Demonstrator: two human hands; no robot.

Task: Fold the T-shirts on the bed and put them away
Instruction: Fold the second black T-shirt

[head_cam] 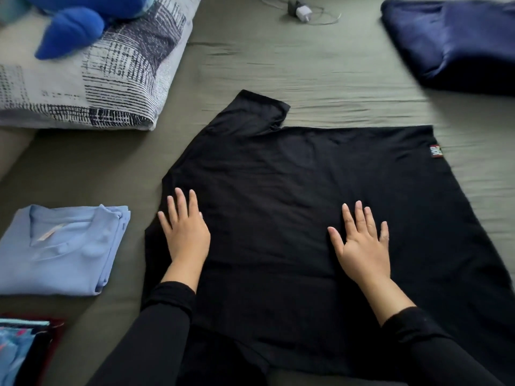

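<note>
Left hand, right hand: both flat, fingers spread, palms down on black tee, gripping nothing. Tee spread on bed, far sleeve out. Step, judged: smoothing before fold. Stroke outward from centre; clear creases first; tuck sleeve square. Blue tee folded, left.
</note>
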